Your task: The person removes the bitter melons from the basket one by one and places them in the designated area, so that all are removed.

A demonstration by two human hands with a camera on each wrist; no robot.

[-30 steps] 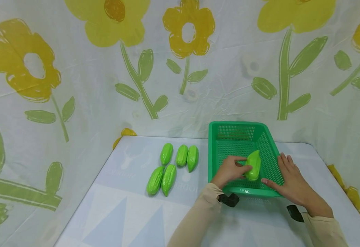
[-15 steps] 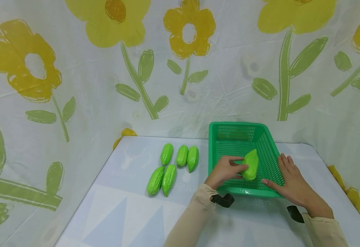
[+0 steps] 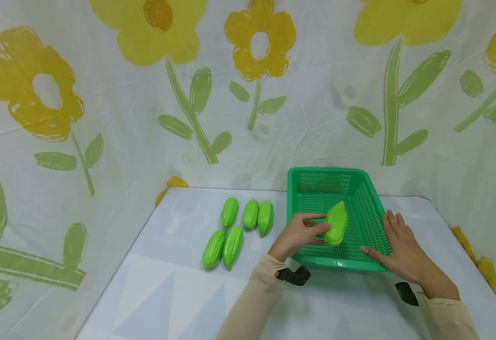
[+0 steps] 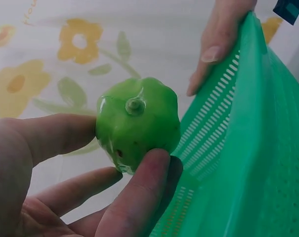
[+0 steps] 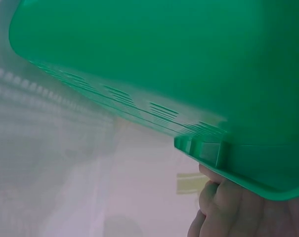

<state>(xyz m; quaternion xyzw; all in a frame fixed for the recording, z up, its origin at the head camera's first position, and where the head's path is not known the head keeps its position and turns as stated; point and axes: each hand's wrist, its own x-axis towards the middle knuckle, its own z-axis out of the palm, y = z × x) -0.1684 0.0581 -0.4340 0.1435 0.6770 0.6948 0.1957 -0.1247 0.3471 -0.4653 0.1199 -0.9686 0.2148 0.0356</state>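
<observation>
A ridged light-green gourd (image 3: 336, 224), pointed at one end, is pinched between the thumb and fingers of my left hand (image 3: 300, 234). It is held above the near left part of a green plastic basket (image 3: 337, 262). The left wrist view shows the gourd (image 4: 137, 118) end-on, with its small stem stub towards the camera. My right hand (image 3: 409, 255) holds the basket's right side near the front corner, thumb over the inside and fingers along the outside. In the right wrist view the green basket wall (image 5: 139, 59) covers most of the picture, with fingers (image 5: 233, 212) beside its rim.
Several similar green gourds (image 3: 233, 248) lie left of the basket in two groups on the pale patterned table (image 3: 154, 297). A cloth with large yellow flowers (image 3: 259, 45) hangs behind the table. Slotted walls surround the basket's interior.
My left hand has shifted left with the gourd, from over the basket's right middle towards its left side. The right hand and the basket have stayed still.
</observation>
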